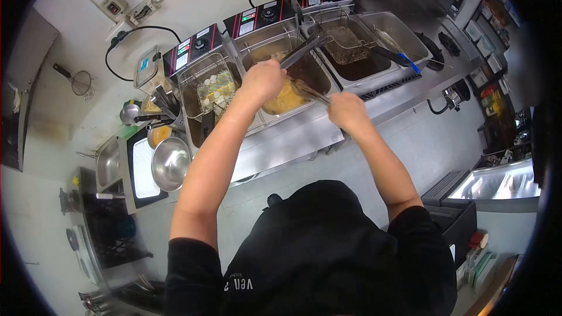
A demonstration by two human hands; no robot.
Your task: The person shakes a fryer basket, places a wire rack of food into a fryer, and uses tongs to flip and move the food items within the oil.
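My left hand (263, 80) is closed around a long black-handled tool (301, 51) that slants up and right over the middle fryer (272, 118); what its far end belongs to is hard to make out. My right hand (349, 111) grips metal tongs (313, 95) at the fryer's front right edge. The tongs' tips reach into the oil beside yellow frying food (285, 102), which froths near the front. Beneath my left forearm, the left fryer holds a wire basket (215, 90) with pale round pieces in it.
At the right fryer a wire basket (346, 44) sits with its black handle (387, 55) toward me. A steel bowl (171, 164) and a container of utensils (167, 105) stand at the left. Control boxes (260, 19) line the back, and the steel counter edge (281, 161) runs in front.
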